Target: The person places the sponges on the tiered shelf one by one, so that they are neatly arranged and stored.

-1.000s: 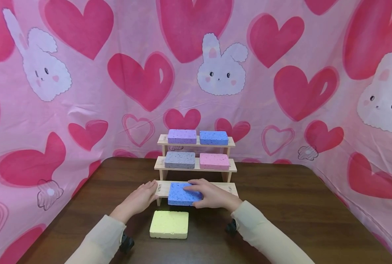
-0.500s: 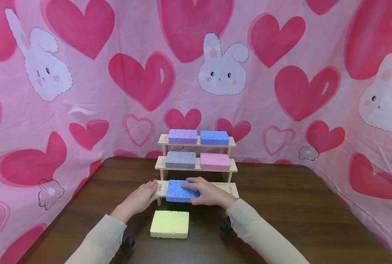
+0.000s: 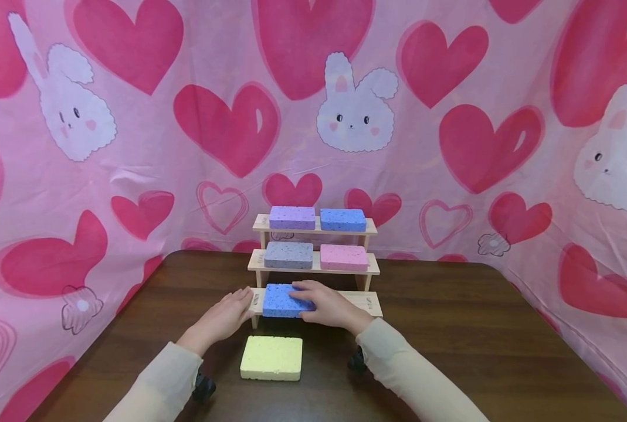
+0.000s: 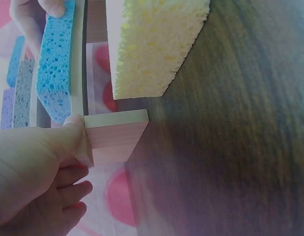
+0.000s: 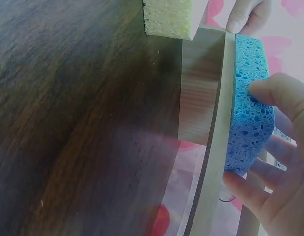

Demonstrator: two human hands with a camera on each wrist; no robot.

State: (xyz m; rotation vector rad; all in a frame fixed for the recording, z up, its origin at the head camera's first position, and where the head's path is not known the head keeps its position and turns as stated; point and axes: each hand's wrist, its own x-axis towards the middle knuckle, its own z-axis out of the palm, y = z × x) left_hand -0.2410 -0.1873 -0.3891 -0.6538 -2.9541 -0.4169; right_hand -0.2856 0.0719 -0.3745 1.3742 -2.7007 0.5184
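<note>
A speckled blue sponge lies flat on the lowest step of a three-tier wooden display rack, towards its left end. My right hand grips this sponge from the right, thumb on its front face and fingers over the top and right end, as the right wrist view shows. My left hand holds the left end of the same step. Its thumb presses the step's front edge in the left wrist view, with the other fingers beyond the board. In front of the rack, a yellow sponge lies on the table, untouched.
On the middle step sit a grey sponge and a pink sponge. The top step bears a purple sponge and another blue sponge. Behind the dark wooden table hangs a pink heart-and-rabbit cloth.
My right hand has slid the blue sponge leftward and slightly back along the lowest step, closer to my left hand. The left hand stays at the step's end.
</note>
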